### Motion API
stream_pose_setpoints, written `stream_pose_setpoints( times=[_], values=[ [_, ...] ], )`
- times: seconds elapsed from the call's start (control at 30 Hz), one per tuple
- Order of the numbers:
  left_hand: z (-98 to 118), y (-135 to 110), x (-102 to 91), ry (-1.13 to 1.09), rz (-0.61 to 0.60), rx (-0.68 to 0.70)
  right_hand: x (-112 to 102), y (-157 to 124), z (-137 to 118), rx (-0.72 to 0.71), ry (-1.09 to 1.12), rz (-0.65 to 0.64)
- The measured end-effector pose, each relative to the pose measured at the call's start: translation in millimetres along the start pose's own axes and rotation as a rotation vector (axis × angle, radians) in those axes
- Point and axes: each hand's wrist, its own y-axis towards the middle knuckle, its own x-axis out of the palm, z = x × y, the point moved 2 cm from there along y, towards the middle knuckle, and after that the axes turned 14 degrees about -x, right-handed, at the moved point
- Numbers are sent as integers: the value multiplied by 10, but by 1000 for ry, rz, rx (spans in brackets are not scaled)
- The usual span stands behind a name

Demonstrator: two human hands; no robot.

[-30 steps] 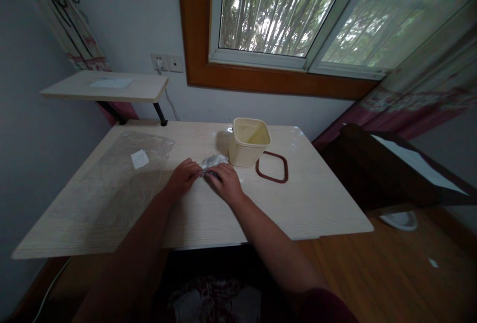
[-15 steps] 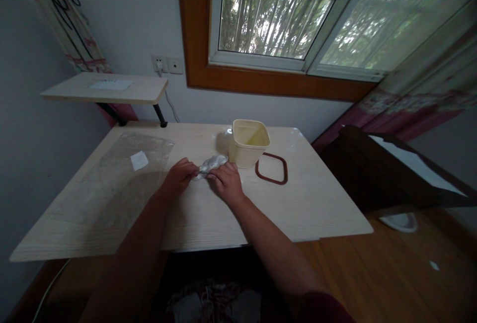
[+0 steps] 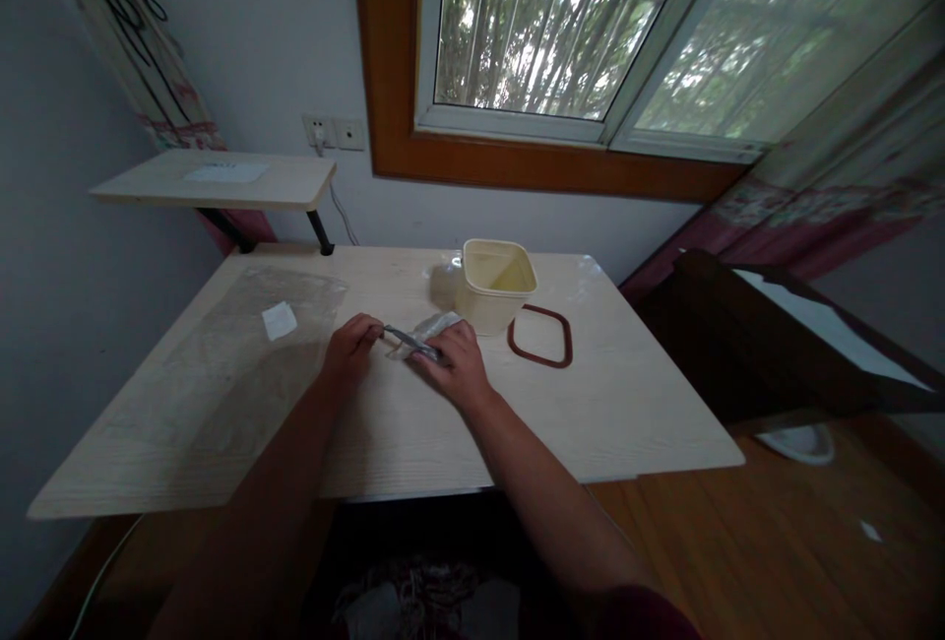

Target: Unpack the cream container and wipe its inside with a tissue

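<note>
A narrow grey strip (image 3: 405, 336) stretches between my hands, with a crumpled clear plastic bag (image 3: 435, 323) behind and around it. What the strip is, I cannot make out. My left hand (image 3: 352, 349) is closed, pinching the strip's left end between thumb and fingers. Fingers curled, my right hand (image 3: 459, 362) grips the other end along with part of the bag. Just behind the right hand stands a cream square plastic container (image 3: 493, 310), upright and without a lid. Beside its base a reddish-brown ring-shaped frame (image 3: 569, 340) with rounded corners lies flat.
On the left of the pale wooden table (image 3: 612, 404) a large clear plastic sheet (image 3: 221, 364) is spread, with a small white paper square (image 3: 279, 321) on it. A raised shelf (image 3: 287, 189) stands at the back left. To the right is a dark piece of furniture (image 3: 709, 345).
The grey strip now shows more clearly between my hands. My left hand has shifted slightly left, and the bag has bunched toward my right hand.
</note>
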Motion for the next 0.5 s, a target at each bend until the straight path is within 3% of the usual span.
stream_pose_setpoints(
  times=[0.3,0.5],
  values=[
    [-111,-30,64,-215,4,-152,-30,96,-36,-76,60,-154],
    [-123,-19,63,-342,68,-203,26,79,-7,80,-79,-275]
  ],
)
